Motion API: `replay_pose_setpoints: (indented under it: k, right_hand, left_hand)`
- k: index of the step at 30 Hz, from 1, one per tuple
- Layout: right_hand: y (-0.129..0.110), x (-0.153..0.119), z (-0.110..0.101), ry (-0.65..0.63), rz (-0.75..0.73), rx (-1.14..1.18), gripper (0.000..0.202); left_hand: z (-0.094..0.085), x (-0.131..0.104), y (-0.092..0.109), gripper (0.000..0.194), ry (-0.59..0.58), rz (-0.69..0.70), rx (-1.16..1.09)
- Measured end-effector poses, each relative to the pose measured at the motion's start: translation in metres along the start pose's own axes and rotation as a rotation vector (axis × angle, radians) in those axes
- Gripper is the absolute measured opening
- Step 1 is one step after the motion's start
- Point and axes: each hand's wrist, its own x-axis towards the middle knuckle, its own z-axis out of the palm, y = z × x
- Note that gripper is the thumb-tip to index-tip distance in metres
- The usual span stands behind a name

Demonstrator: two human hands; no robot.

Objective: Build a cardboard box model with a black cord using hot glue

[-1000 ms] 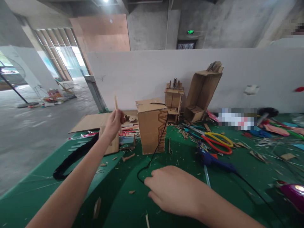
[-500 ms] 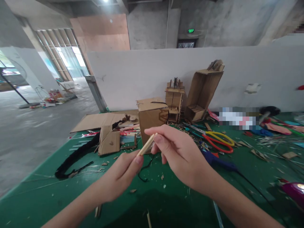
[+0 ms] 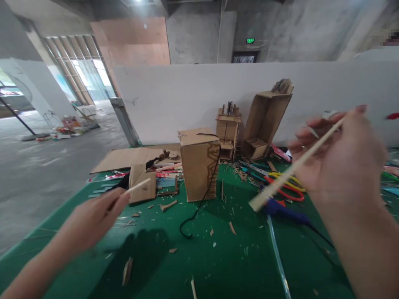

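My left hand [image 3: 96,216] is closed on a short, pale wooden stick [image 3: 139,185] whose end sticks out past the fingertips, in front of a folded cardboard piece [image 3: 144,187]. Raised at the right, my right hand [image 3: 339,162] grips a longer wooden stick [image 3: 288,172] that slants down to the left; motion blurs both hands. Between them stands a cardboard box [image 3: 199,168] with a black cord [image 3: 199,207] trailing from it onto the green table [image 3: 224,261]. Below the right-hand stick lies a blue glue gun [image 3: 288,213].
Red-handled pliers [image 3: 288,193] and yellow-handled ones [image 3: 294,180] lie behind the glue gun. A clear glue stick [image 3: 278,257] lies in front. Cardboard models [image 3: 227,128] and a tall open cardboard box [image 3: 268,114] stand by the white partition [image 3: 162,99]. Cardboard scraps [image 3: 127,270] are scattered around.
My hands, earlier together at the middle with sticks held between them, have moved apart. The left went left with a short stick; the right rose to the right with a longer one.
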Motion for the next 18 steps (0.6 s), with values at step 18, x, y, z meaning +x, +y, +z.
replay_pose_setpoints:
  k: [18]
  right_hand:
    - [0.019, -0.031, -0.004, -0.912, -0.002, -0.272, 0.046]
  left_hand:
    - [0.020, 0.178, -0.051, 0.010, 0.110, 0.127, -0.136]
